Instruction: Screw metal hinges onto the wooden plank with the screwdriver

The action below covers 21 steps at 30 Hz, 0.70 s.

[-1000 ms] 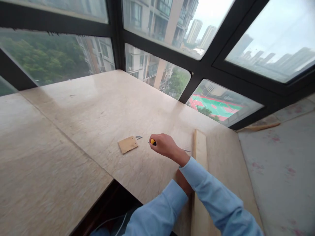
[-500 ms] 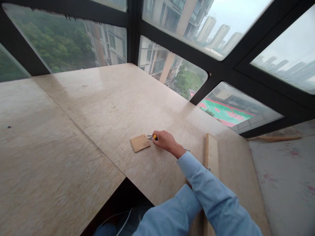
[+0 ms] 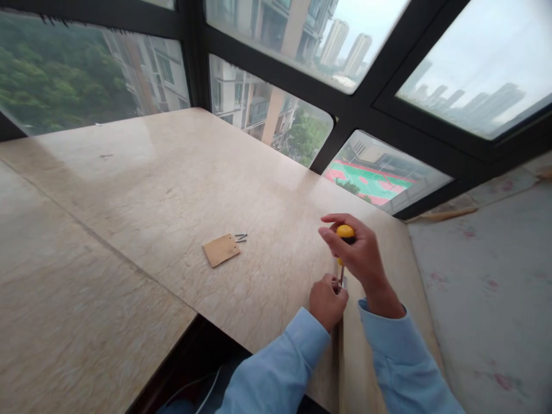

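A screwdriver with a yellow and black handle [image 3: 345,232] is gripped in my right hand [image 3: 360,253], its shaft pointing down. Below it, my left hand [image 3: 328,300] is closed, thumb and fingers pinched together beside the screwdriver's tip. A small shiny metal piece [image 3: 344,283] shows at those fingertips, by the edge of a long wooden board [image 3: 360,362]. What exactly the left fingers hold is hidden. To the left on the tabletop lies a small tan square plate [image 3: 221,249] with holes near one edge, and several screws [image 3: 240,236] lie beside it.
The marbled tabletop [image 3: 142,207] has a seam on the left and a dark cut-out [image 3: 207,351] at its near edge, with a white cable [image 3: 210,391] below. Dark-framed windows [image 3: 276,95] border the far side. A flower-patterned wall [image 3: 483,287] stands at the right.
My right hand has moved right from the screws, carrying the screwdriver, and now holds it upright over the board. My left hand, hidden before behind the right arm, has come into view. The camera has turned right.
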### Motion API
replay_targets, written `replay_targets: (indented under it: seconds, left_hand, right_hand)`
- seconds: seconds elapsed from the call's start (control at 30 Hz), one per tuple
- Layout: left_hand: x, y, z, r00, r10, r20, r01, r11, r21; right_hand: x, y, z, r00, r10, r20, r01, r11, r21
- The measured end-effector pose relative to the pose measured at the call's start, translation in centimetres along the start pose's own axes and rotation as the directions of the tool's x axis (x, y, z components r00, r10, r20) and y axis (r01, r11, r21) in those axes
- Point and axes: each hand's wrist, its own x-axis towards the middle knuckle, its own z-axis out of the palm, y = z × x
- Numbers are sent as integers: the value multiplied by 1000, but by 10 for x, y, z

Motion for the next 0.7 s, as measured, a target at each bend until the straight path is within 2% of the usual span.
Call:
replay_targets:
  seconds: [0.07, 0.13, 0.23, 0.37, 0.43, 0.5, 0.6, 0.7]
  left_hand:
    - [2, 1, -2, 1000, 14, -2, -14, 999, 47]
    - [3, 0, -2, 1000, 7, -10, -7, 998, 66]
    - [5, -1, -3, 1000, -22, -6, 23, 999, 41]
    - [6, 1, -5, 988, -152, 39, 155, 984, -88]
    - [6, 3, -6, 979, -193, 65, 200, 970, -136]
    - [6, 5, -7, 977, -202, 68, 211, 965, -156]
    - [7, 7, -8, 974, -215, 64, 223, 959, -172]
    - [6, 9, -9, 972, -230, 58, 236, 954, -184]
  right_hand:
    - [-18, 3, -29, 981, 31, -192, -14, 996, 86]
    - [-37, 7, -52, 938, 56, -341, 3, 986, 168]
    - [-62, 13, -76, 873, 87, -479, 47, 964, 260]
    - [-82, 22, -92, 758, 73, -648, 177, 933, 312]
    - [-86, 28, -94, 705, 65, -707, 243, 914, 326]
    - [-88, 35, -94, 672, 76, -737, 284, 892, 351]
    - [-87, 48, -91, 649, 124, -750, 328, 844, 424]
    - [-85, 59, -88, 646, 187, -740, 343, 794, 501]
